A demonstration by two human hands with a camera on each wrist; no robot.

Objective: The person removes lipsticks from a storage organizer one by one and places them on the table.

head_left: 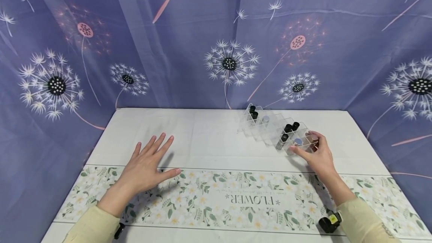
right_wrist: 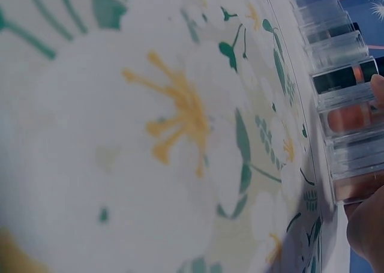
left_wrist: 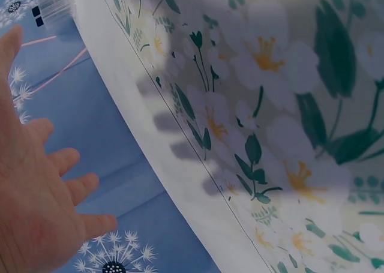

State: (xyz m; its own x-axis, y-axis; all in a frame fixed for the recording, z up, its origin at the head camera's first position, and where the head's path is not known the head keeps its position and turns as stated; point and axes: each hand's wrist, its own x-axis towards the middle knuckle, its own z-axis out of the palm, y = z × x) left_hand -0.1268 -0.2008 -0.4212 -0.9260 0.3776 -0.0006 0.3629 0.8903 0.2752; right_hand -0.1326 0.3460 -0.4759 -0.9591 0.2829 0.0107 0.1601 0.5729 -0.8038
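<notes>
Grips the clear organizer (head_left: 272, 132), just beyond the flowered band (head_left: 202, 213), with the right hand (head_left: 320, 156), holds the left hand (head_left: 143, 168) spread and empty above the band's far edge, and looks only partway along, with capped tubes (head_left: 288, 129) seated but some compartments (head_left: 278, 120) vacant.

Over there on the table (head_left: 209, 134), the rack (head_left: 275, 125) stands right of centre, its right end nearer me, tubes (head_left: 284, 138) in its compartments. The curtain (head_left: 182, 55) hangs behind; a printed band (head_left: 189, 201) crosses in front. The right hand (head_left: 320, 158) grips the rack's right end; the left hand (head_left: 145, 168) is well leftward.
</notes>
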